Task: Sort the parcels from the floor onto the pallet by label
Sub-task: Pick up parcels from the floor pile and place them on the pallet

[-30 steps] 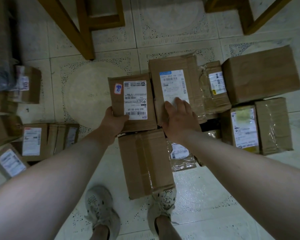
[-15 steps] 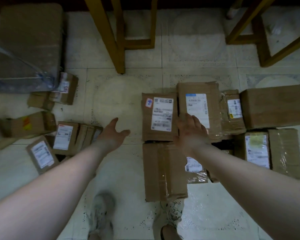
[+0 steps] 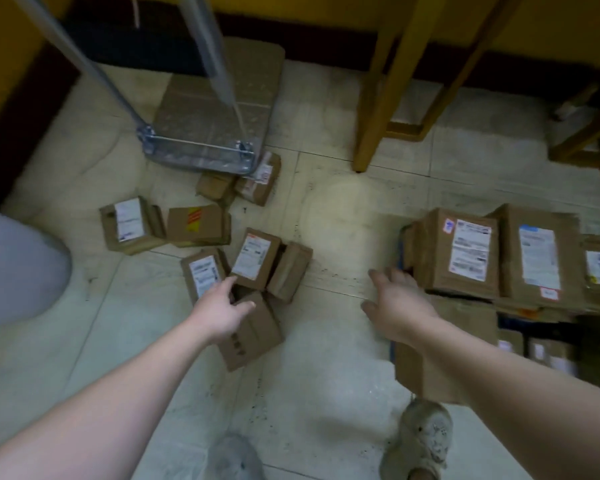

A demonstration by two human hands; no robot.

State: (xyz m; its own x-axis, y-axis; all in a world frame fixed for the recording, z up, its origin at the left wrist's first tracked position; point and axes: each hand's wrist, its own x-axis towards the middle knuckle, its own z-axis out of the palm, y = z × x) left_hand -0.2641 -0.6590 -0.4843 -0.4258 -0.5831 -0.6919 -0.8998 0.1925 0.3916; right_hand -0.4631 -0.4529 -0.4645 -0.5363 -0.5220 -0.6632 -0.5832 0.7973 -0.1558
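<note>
Two arms reach fwd & down: our left hand (image 3: 222,311) hangs open, fingers spread, over the plain brown box (image 3: 253,332) in the loose cluster of parcels (image 3: 257,261) on the floor, w/ fingertips near the labelled box (image 3: 203,275); contact unclear, nothing gripped. Our right hand (image 3: 400,306) is open too, palm down, empty, just beside the near-left corner of the stacked parcels (image 3: 465,252). Taking that stack as ref: the loose cluster lies well to its left, w/ a bare strip of floor tile (image 3: 343,237) between them giving room to move; a wooden table leg (image 3: 381,98) stands beyond the stack, up-left. Further left past the cluster sits a trolley base (image 3: 219,109) w/ metal handle bars. Pallet under the stack is mostly hidden, only a dark blue edge (image 3: 400,251) shows at its left side. Stack's right part is cut off by frame edge; label text too blurred to read. One shoe (image 3: 421,438) shows below the stack.
</note>
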